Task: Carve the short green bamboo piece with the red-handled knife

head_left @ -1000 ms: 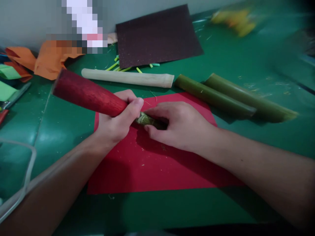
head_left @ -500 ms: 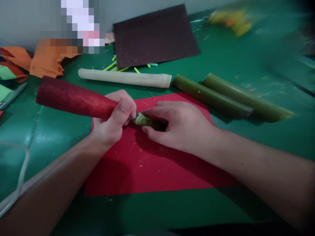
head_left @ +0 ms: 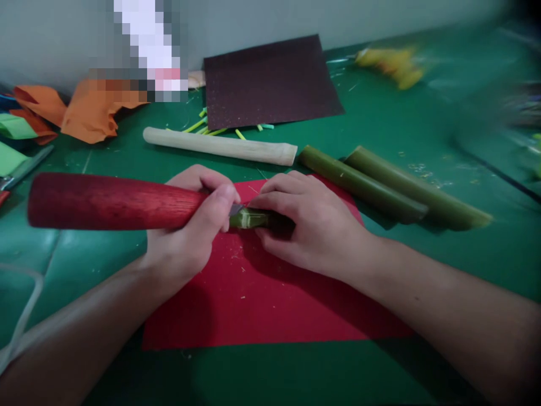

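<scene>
My left hand [head_left: 192,225] is closed around a carving knife [head_left: 114,201] with a thick red wooden handle. The handle's butt points left, and a little of the metal blade shows past my thumb, against a green bamboo piece [head_left: 249,219]. A pale scraped patch marks the bamboo beside the blade. My right hand [head_left: 313,220] grips the bamboo's other end, with fingers and thumb on either side; its right part is hidden in my palm. Under both hands lies a red sheet [head_left: 270,316] dotted with small shavings.
Beyond my hands lie a pale peeled stick [head_left: 220,146] and two green bamboo pieces [head_left: 380,186]. Further back are a dark brown sheet [head_left: 274,82], orange paper [head_left: 91,113] and a blurred yellow object [head_left: 391,65]. A white cable [head_left: 31,304] crosses the left side of the green table [head_left: 296,375].
The knife handle has swung from slanting to nearly level, its butt lower and further left. A bit of blade now shows at the bamboo. My right hand keeps its grip; the view has shifted slightly.
</scene>
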The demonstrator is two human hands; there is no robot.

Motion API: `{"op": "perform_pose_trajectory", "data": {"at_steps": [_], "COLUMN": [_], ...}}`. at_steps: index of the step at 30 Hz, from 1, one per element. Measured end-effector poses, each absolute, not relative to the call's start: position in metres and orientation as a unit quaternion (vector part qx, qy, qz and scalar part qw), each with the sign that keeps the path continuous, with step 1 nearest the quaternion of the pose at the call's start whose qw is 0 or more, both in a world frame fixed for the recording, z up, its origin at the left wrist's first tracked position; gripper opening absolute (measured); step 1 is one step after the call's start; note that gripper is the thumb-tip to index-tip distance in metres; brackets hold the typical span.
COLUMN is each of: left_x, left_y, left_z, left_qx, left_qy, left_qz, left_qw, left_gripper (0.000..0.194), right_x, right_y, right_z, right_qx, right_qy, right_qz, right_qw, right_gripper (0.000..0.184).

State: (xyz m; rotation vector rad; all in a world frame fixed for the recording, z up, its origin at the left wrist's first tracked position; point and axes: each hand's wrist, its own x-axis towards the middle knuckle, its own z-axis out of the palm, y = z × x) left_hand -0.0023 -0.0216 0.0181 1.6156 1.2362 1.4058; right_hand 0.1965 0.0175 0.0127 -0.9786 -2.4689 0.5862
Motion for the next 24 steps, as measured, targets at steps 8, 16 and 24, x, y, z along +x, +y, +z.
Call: {"op": "perform_pose_trajectory", "data": {"at_steps": [8,16,24], "left_x": [0.002,0.004,0.008], "left_y": [-0.016,-0.021,-0.028], "left_z": [0.015,0.018,0.024], "left_qx": [0.565,0.589,0.570], "left_qy": [0.468,0.477,0.491], "left_qz": [0.543,0.525,0.501], "left_qw": [0.408,0.388,0.428], "left_gripper": [0.052,0.046,0.046], "right_x": [0.197,0.196,0.196], "right_y": [0.014,0.015,0.014], "right_z": [0.010,0.010,0.003], "right_qx": [-0.351,-0.353,-0.394], "right_qy": [-0.890,-0.890,-0.878], "right_qz": [0.197,0.208,0.153], "right_qw": [0.215,0.200,0.228], "right_gripper": [0.028,0.029,0.038]}}
